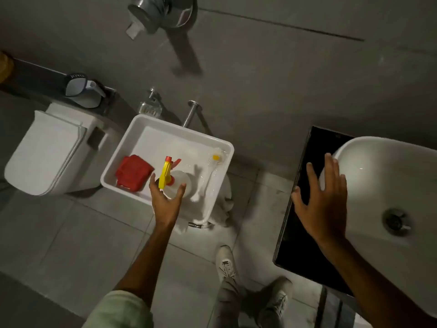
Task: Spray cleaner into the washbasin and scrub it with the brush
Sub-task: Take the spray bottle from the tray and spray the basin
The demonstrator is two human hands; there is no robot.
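nearest to me are my own forearms, reaching out over the tiled floor, with my shoes [227, 263] below them. nothing of the job looks done yet, as far as i can judge: the washbasin [383, 176] on my right looks dry and bare, with no foam or spray that i can make out in this dim light, and both tools lie in the white tub [132, 136] off to my left. so all of it is left: pick up the bottle, spray, then take the brush and scrub.

my left hand [165, 200] is down at the near rim of the tub with the fingers [181, 188] and thumb spread wide, cupped around the spray bottle [176, 183] but not closed on it; whether skin touches plastic i cannot tell. its yellow trigger head [165, 172] points away from me, just beyond my thumb. the brush [214, 171] lies just right of the bottle, bristle end far, handle toward me, near my fingers but untouched. a red cloth [133, 172] sits left of the bottle.

my right hand [322, 200] is open, fingers splayed, holding nothing, hovering over the dark counter [300, 252] at the basin's left edge, well apart from both tools.
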